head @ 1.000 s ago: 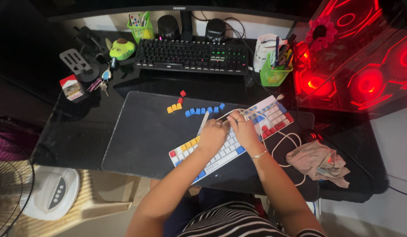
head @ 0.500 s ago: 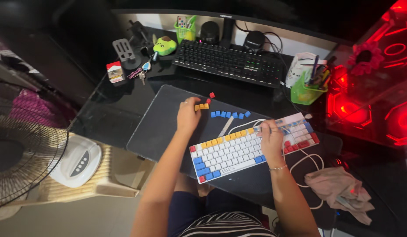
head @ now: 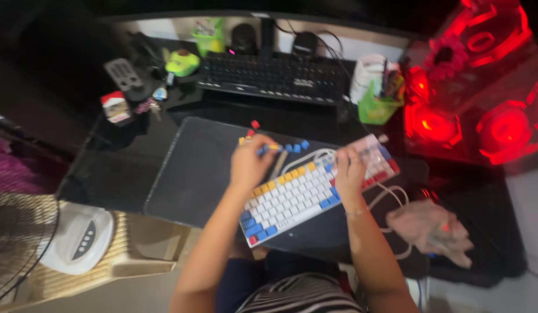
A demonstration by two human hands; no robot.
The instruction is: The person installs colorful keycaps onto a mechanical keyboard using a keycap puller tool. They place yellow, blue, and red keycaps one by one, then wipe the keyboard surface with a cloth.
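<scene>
Right now your left hand [head: 250, 164] is hovering at the white keyboard's [head: 298, 194] upper left edge on the table mat [head: 188, 174], fingers curled, grip contents unclear in the blur. Your right hand [head: 348, 170] is pressing flat on the keys. Behind, a green cup [head: 378, 108] is holding pens.

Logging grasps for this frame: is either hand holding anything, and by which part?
Cannot tell for the left hand: blurred, over the loose blue keycaps. Right hand rests on the white keyboard with blue, yellow and red keys, with no visible grip.

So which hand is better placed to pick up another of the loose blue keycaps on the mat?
Probably the left hand: it hovers beside the loose blue keycaps, while the right hand rests on the white keyboard.
</scene>
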